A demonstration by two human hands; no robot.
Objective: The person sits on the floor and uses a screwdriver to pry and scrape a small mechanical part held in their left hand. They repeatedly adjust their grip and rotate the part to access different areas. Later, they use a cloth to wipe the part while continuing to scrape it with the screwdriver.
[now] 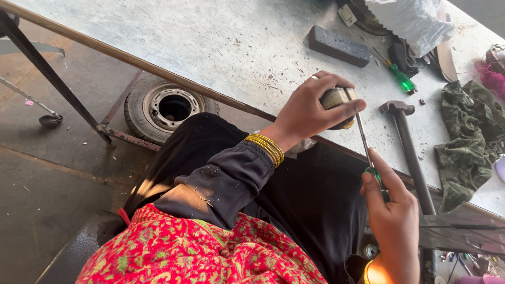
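**Screwdriver set against a small round part at the bench edge**

Grey, scratched worktable (210,37) fills the upper view, with a small wheel (169,107) on the floor beneath its near edge. Left hand (310,108) is closed around a small round metal part (337,100), held just above the table edge. Right hand (392,221) grips a green-handled screwdriver (366,150), its tip touching that part. Just beside lies a hammer (407,147); farther right, a crumpled green cloth (465,142).
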